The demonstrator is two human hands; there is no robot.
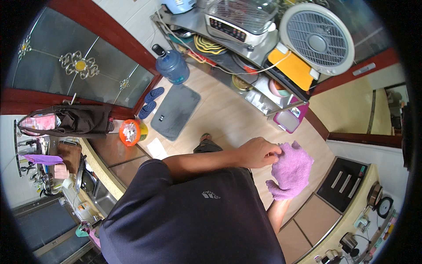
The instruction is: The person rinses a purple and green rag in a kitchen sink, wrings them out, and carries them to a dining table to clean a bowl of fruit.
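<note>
A pink terry cloth (pixel 291 171) hangs bunched in front of me, right of my body. My left hand (pixel 260 152) reaches across from the left, and its fingertips pinch the cloth's upper left edge. From below comes my right forearm (pixel 278 213), which ends under the cloth. The cloth covers my right hand wholly, so its fingers are hidden. Below both arms lies the light tiled floor (pixel 227 109).
Ahead stands a metal shelf rack (pixel 197 24) with a glass-topped appliance (pixel 242 19) and a fan (pixel 318 39). A blue water jug (pixel 173 67), grey mat (pixel 176 112) and orange-rimmed bucket (pixel 129 132) are on the floor. Counters flank me; a black drawer-like panel (pixel 343 184) is at right.
</note>
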